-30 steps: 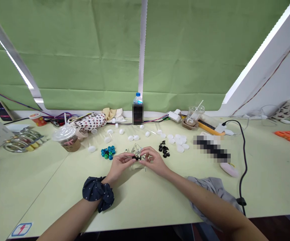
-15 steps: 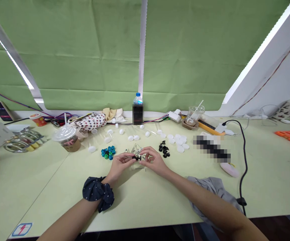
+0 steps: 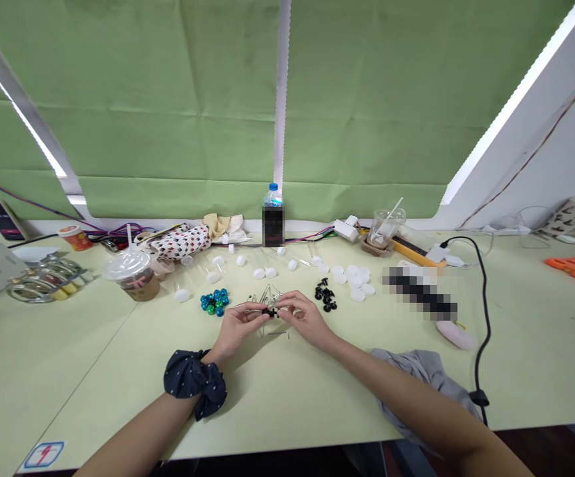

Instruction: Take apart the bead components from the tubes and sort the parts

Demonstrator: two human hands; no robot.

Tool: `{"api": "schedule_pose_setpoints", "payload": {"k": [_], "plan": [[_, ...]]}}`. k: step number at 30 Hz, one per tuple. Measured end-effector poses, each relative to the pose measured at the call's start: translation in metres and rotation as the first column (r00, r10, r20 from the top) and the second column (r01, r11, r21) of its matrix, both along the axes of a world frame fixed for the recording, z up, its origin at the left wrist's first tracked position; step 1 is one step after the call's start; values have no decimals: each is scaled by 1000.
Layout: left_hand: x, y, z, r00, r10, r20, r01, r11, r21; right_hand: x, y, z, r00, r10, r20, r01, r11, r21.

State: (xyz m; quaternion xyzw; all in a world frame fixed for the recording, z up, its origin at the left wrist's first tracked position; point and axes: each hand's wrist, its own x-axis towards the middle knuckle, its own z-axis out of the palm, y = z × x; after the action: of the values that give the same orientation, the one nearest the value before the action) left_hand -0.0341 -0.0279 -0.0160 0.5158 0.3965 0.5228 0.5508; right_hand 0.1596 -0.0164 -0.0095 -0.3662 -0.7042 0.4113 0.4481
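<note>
My left hand [image 3: 240, 322] pinches a small black part [image 3: 269, 312] between thumb and fingers. From the other side, the thumb and fingers of my right hand [image 3: 307, 320] are closed at the right end of the same part. Its exact kind is too small to make out. Thin metal rods [image 3: 266, 293], some of them bent, lie just behind my fingers and are partly covered by them. One L-shaped rod [image 3: 280, 334] rests in front. Shiny blue and green balls [image 3: 214, 302] cluster left of my hands, and several black flat-headed pieces [image 3: 326, 296] lie to the right.
White round discs [image 3: 357, 281] are spread at the right, with clear tubes with white caps [image 3: 212, 275] farther back. A lidded drink cup [image 3: 133, 271] stands left, a bottle [image 3: 273, 218] at the back. A black cable [image 3: 486, 318] and grey cloth [image 3: 417, 371] lie right.
My right fingers have drawn closer together and shifted slightly at the black part's right end. My left hand stays almost still.
</note>
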Motion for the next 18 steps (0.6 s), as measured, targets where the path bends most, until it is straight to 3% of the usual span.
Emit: {"api": "schedule_pose_setpoints", "payload": {"k": [6,18], "plan": [[0,0,-1,1000,5,-18,-5,1000,0,1,-2,1,999,42,-31,-42,999,-7],[0,-1,2,1000,-19,-5,19,1000,0,-1,0,-1,1000,5,-1,-5,1000,4]]}}
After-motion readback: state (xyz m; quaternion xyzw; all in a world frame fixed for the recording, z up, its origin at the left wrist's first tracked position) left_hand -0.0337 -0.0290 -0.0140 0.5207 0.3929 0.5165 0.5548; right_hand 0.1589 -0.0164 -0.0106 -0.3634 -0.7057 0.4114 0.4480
